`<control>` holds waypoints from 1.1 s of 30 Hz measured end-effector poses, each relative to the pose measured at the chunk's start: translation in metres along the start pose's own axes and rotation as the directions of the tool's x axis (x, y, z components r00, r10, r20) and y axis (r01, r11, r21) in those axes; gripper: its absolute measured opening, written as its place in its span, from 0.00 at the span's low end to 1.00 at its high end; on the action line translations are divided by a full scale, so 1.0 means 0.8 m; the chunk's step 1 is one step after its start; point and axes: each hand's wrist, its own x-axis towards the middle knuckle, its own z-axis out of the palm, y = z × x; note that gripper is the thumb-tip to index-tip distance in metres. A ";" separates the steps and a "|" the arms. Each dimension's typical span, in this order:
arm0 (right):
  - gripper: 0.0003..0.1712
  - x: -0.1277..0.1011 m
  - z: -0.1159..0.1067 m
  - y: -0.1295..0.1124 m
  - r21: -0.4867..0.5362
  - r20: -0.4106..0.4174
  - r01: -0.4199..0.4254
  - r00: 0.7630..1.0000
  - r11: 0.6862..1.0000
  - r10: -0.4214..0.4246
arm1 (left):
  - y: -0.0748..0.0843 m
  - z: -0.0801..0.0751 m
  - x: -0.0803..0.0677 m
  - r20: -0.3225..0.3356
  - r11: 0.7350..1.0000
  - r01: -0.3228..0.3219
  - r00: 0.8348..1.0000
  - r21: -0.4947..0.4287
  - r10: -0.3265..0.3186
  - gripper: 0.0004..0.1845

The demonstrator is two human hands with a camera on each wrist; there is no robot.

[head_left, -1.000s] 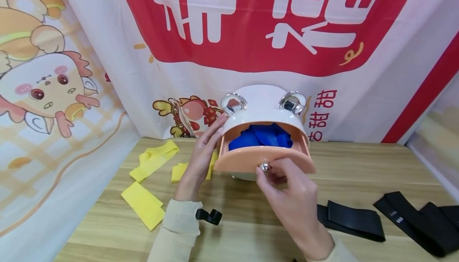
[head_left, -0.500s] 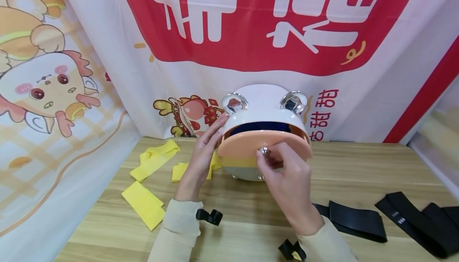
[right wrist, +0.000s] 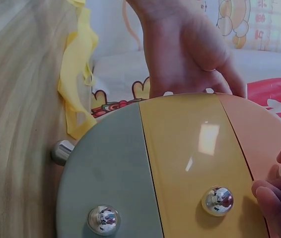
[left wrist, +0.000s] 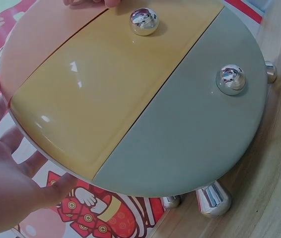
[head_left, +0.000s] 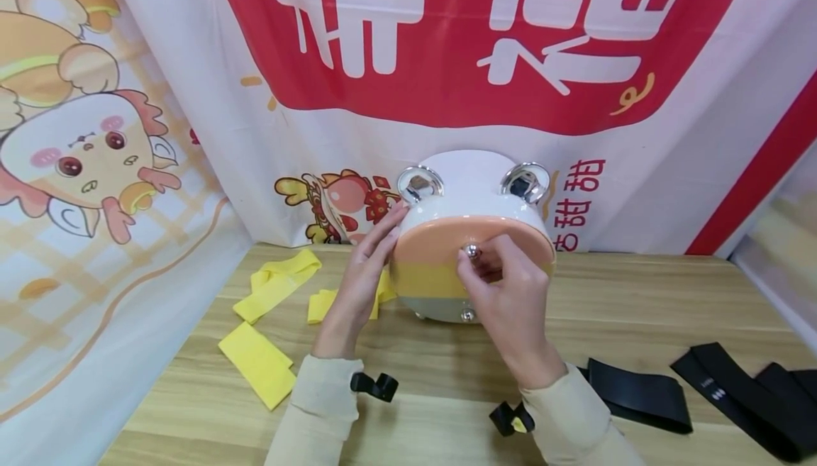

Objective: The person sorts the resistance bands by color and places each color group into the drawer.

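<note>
A round little drawer cabinet [head_left: 469, 172] with a white shell and silver ears stands on the wooden table. Its front has a peach drawer [head_left: 424, 240] on top, a yellow drawer [left wrist: 101, 94] in the middle and a grey-green drawer [left wrist: 180, 129] below. The peach drawer's front sits flush with the shell, its inside hidden. My right hand [head_left: 512, 299] pinches that drawer's silver knob [head_left: 471, 251] between thumb and fingers. Against the cabinet's left side rests my left hand [head_left: 360, 274], fingers extended along the shell.
Several yellow fabric bands [head_left: 257, 365] lie to the left, one partly behind my left forearm. Black bands [head_left: 638, 394] lie at the right. A printed cloth backdrop [head_left: 306, 132] hangs right behind the cabinet.
The peach drawer, pulled out earlier with blue fabric showing inside, has slid in until closed. My right hand moved forward with its knob; my left hand stayed on the cabinet's side.
</note>
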 end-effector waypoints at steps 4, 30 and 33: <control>0.09 0.000 0.001 0.002 0.007 0.002 -0.003 1.000 1.000 0.003 | -0.008 -0.002 0.004 -0.004 1.000 -0.012 1.000 0.000 0.012 0.25; 0.10 -0.015 -0.008 0.008 0.027 0.061 -0.135 0.989 0.990 0.133 | 0.015 0.005 -0.011 0.011 1.000 -0.010 1.000 0.009 0.010 0.22; 0.09 -0.023 -0.009 0.014 0.007 0.058 -0.143 0.988 0.990 0.142 | 0.015 0.004 -0.010 0.015 1.000 -0.016 1.000 0.002 0.016 0.22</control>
